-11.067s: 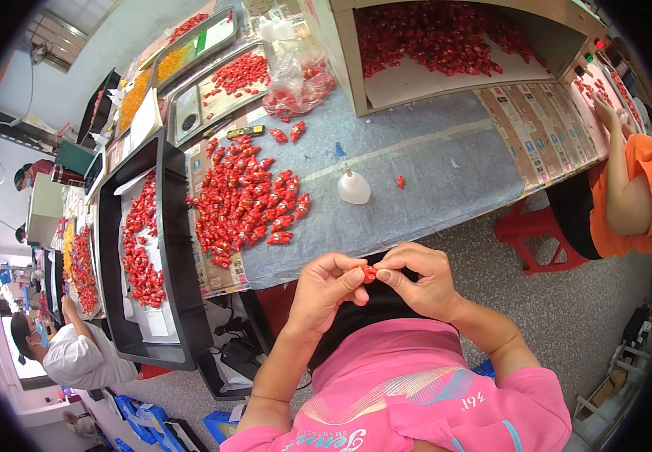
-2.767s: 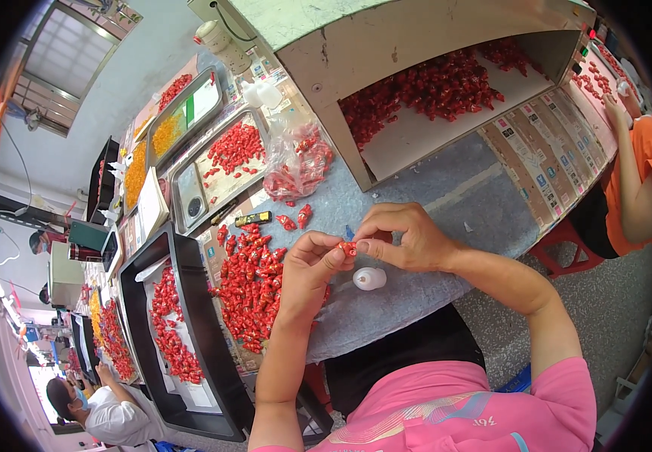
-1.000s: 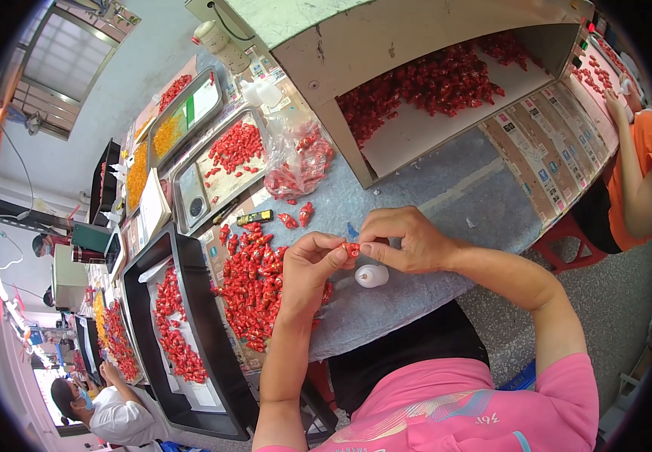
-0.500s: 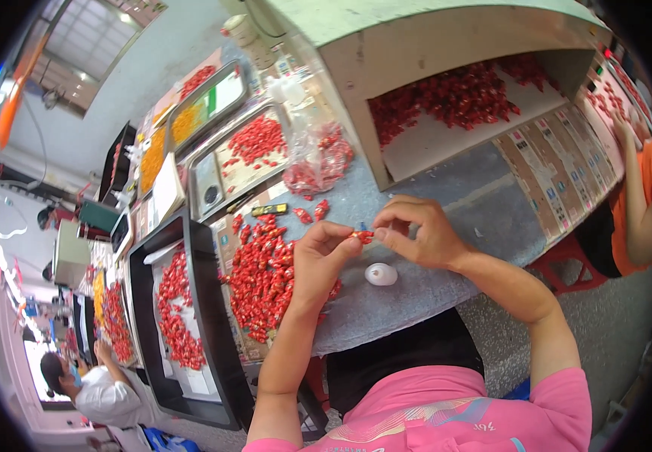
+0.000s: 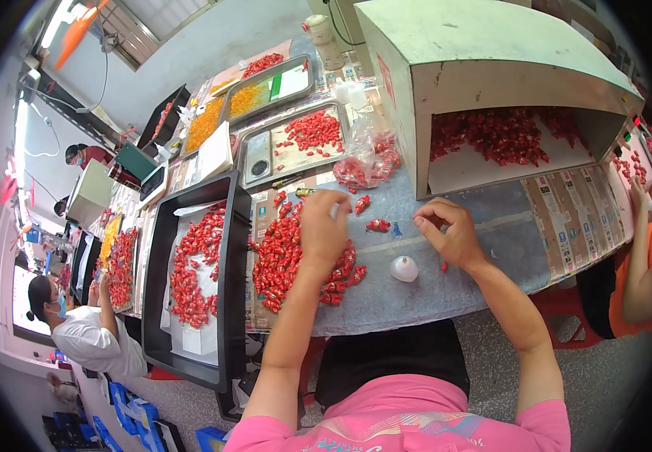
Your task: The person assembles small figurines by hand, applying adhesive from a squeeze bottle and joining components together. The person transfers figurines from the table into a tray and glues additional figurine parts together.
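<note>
My left hand point(image 5: 324, 226) is over the right edge of a pile of small glossy red pieces point(image 5: 277, 260). Its fingers are bent and partly hidden, and whether they hold anything does not show. To the right, above the grey-blue table top, my right hand point(image 5: 450, 235) has thumb and forefinger pinched together; anything between them is too small to make out. Between my hands lie a single red piece point(image 5: 377, 225) and a tiny blue piece point(image 5: 397, 230). A white, cone-tipped small bottle point(image 5: 404, 269) stands nearer me, with a small red bit point(image 5: 443, 267) beside it.
A black tray point(image 5: 234, 301) of red pieces stands at left. Behind are a metal tray point(image 5: 254, 175) and a clear bag point(image 5: 371, 162) with red pieces. A pale metal hood point(image 5: 522, 83) covers more at right. Co-workers sit left point(image 5: 88, 339) and right point(image 5: 642, 264).
My hands have moved apart, the left toward the pile. The red piece they were holding together seems to lie on the table between them. The view has shifted left.
</note>
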Demonstrator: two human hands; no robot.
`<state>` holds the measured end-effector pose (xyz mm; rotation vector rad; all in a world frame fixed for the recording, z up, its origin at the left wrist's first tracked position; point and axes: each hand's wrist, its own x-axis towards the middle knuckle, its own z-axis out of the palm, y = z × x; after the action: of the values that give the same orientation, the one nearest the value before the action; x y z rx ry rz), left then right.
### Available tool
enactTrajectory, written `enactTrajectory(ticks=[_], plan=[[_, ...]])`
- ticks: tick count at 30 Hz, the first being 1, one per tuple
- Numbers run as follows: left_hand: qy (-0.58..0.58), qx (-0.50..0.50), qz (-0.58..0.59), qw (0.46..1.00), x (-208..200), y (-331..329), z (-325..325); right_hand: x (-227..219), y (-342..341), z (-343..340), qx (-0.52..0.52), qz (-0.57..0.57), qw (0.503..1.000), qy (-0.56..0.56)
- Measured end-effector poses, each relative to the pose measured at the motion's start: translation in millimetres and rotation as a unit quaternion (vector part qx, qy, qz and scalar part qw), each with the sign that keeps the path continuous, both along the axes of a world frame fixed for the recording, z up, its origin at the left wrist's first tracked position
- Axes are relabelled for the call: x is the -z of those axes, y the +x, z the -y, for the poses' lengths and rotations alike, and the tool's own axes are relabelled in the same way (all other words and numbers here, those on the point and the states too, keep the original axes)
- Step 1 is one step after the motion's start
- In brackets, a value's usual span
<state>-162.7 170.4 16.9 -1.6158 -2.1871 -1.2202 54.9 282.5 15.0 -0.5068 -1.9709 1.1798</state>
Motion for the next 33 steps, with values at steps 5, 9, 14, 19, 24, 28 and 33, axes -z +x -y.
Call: enactTrajectory(ticks=[5,9,14,19,24,28,33], plan=[[-0.172,-0.133,-0.131,0.967,-5.8,-65.2,-5.7,1.4,-0.3,-2.2,0.013,-0.013,1.000,0.007],[-0.268,-0.081,-0.054,0.958,-1.9,-97.4,-13.1,6.2,-0.2,-11.4,0.041,-0.032,0.999,0.010],[-0.283,-0.036,-0.080,0.955,-4.3,-100.9,-18.8,-6.6,8.5,-10.7,0.104,-0.090,0.989,-0.059],[-0.118,-0.098,-0.044,0.987,-17.8,-94.6,0.5,-46.2,33.7,44.0,0.157,-0.146,0.975,0.057],[0.033,-0.003,-0.070,0.997,-69.0,-1.5,46.0,-68.8,50.5,93.9,0.084,-0.082,0.939,0.324],[-0.010,0.166,0.084,0.983,-85.3,86.1,106.3,-70.6,49.0,128.5,0.073,0.003,0.925,0.374],[-0.031,0.207,0.238,0.948,-70.0,130.1,140.2,-38.8,68.9,147.5,-0.119,0.089,0.986,0.077]])
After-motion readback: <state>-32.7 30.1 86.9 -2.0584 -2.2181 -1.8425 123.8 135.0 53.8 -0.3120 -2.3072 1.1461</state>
